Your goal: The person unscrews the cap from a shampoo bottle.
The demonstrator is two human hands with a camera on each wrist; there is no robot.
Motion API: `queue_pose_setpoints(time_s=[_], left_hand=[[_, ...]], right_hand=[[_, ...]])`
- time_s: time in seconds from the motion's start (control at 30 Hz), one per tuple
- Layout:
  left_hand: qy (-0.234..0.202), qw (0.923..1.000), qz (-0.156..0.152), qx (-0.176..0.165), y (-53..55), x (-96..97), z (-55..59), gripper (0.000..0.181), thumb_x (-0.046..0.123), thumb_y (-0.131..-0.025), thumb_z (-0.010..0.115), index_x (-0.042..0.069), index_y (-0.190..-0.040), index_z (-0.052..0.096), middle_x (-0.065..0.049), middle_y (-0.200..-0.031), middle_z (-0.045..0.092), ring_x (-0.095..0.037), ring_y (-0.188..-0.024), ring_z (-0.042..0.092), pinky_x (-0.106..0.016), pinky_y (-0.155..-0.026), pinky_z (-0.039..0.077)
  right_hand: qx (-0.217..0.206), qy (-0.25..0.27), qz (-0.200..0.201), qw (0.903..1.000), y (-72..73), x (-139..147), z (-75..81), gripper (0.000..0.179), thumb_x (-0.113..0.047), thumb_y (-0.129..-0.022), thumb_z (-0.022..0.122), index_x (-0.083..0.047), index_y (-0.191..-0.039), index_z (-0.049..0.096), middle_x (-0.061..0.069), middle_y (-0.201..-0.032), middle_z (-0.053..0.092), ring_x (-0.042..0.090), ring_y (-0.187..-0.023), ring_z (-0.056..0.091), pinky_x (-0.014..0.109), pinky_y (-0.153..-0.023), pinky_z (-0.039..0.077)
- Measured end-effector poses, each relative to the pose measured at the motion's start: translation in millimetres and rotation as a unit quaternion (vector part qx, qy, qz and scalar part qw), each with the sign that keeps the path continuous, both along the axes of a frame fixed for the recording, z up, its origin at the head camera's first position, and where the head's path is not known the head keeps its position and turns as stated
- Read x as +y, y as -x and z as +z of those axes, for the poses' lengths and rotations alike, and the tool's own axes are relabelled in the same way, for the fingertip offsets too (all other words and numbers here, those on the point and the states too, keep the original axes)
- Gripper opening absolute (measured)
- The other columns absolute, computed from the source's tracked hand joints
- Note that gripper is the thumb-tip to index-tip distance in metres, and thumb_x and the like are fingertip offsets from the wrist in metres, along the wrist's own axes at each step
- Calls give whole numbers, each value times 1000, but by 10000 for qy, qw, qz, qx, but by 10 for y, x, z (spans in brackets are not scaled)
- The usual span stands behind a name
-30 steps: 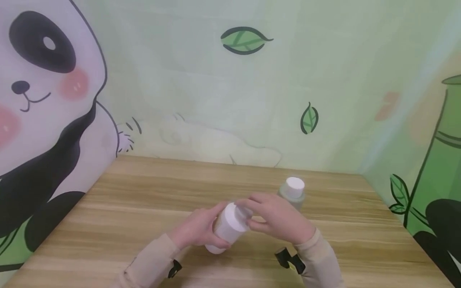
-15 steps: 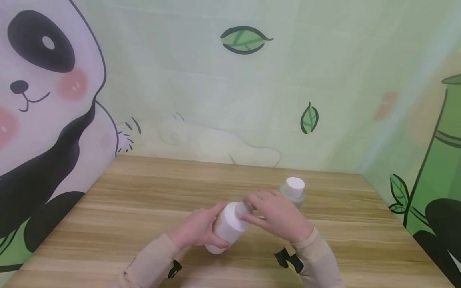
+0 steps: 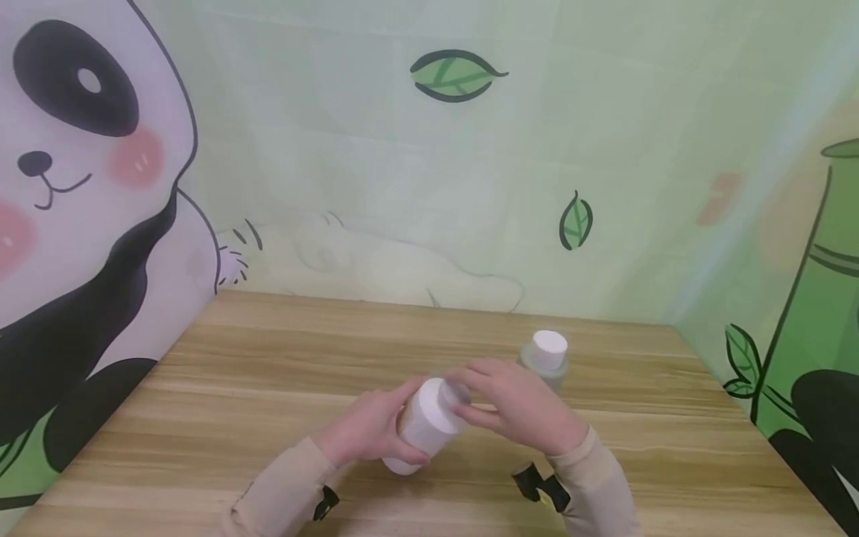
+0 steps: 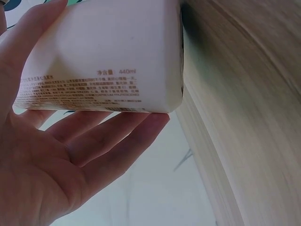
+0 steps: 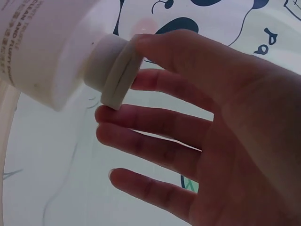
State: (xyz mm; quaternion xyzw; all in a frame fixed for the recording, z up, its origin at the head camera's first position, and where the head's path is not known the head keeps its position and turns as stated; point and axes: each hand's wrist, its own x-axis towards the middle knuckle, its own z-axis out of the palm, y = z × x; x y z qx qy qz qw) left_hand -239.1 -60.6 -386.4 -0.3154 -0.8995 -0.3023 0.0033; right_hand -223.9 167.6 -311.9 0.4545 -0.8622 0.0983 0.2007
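Left grip (image 3: 362, 426) round a tilted white bottle (image 3: 423, 432), right grip (image 3: 520, 406) on its cap (image 5: 112, 70)

The left grip is closed about the bottle's body, thumb along the near side and fingers stretched under the printed side, so the bottle sits within it, leaning with its capped end toward the right grip. Whether the base touches the wooden surface (image 3: 322, 358) below cannot be told.

The right grip is partly open, pinching the cap: the thumb lies on the upper edge, one fingertip meets the lower edge, and the other fingers spread loosely. Brown lettering beside this grip includes "CLEAN AND FLUFFY".

Just beyond the right grip, partly hidden by it, a greenish-grey second bottle (image 3: 542, 367) stands upright under a white lid (image 3: 550, 346). Behind each grip comes a beige sleeve (image 3: 597, 485). Farther out, past both grips, hangs a pale green backdrop (image 3: 376, 134) with a panda (image 3: 87, 186) drawn to their left.
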Motion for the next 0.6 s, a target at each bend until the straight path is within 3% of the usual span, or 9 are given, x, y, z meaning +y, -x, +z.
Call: queue_pose_setpoints(time_s=[0.23,0.6], left_hand=[[-8,10000,-1,18,-2,-4,5,89,33,-62,88,17,-137,43,-9,-102,72,-21,-86,68,-31,-72,54],[-17,9999,-50,-90,1,6,15,90,32,-62,88,16,-139,42,-9,-104,72,-20,-86,68,-32,-72,56]], right_hand=[[174,-126,261,9994,12,38,-2,38,-19,-83,74,-7,-118,65,3,-104,71,16,-91,67,30,-81,56],[261,-168,-224,9993,-23,21,27,48,-42,-87,67,-13,-125,60,0,-115,69,16,-105,64,38,-86,53]])
